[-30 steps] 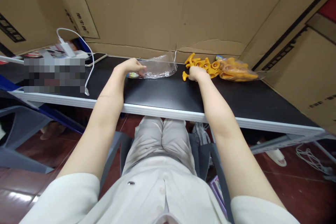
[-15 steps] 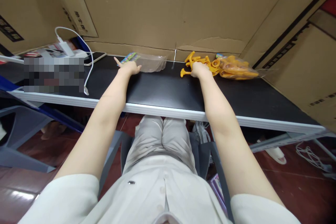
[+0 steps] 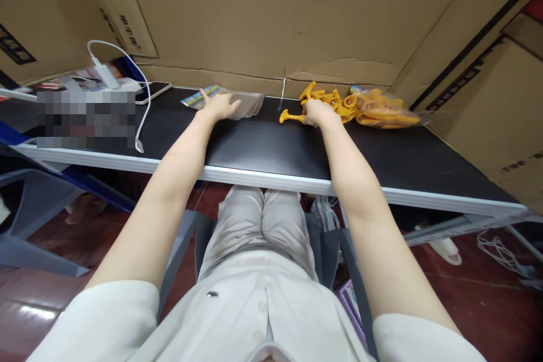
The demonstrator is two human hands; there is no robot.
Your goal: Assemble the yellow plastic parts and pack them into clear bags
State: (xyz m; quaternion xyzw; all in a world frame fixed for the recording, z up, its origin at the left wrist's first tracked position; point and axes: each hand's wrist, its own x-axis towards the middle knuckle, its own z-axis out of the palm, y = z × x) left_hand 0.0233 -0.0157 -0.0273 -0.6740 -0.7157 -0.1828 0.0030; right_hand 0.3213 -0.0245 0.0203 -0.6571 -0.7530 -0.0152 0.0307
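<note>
My left hand (image 3: 218,106) lies with its fingers spread over a small pile of flat clear plastic bags (image 3: 250,103) with a colourful header (image 3: 193,99). Fingers of my right hand (image 3: 319,111) are closed at the end of a yellow plastic piece (image 3: 292,117), which has a twisted shaft and a knobbed end pointing left. Just behind and right of that hand is a heap of loose yellow plastic parts (image 3: 348,103), some of them cup-shaped. My right hand hides part of the heap and its own fingertips.
Beside the heap lies a filled clear bag of yellow parts (image 3: 386,110). At the left are a phone (image 3: 156,92), a white cable (image 3: 146,85) and a blurred patch. Cardboard walls (image 3: 254,17) enclose the black table (image 3: 267,150), which has a metal front edge (image 3: 271,180).
My right hand has shifted slightly left, and the yellow piece has moved left with it. My left hand has moved right, farther onto the clear bags, which have slid left.
</note>
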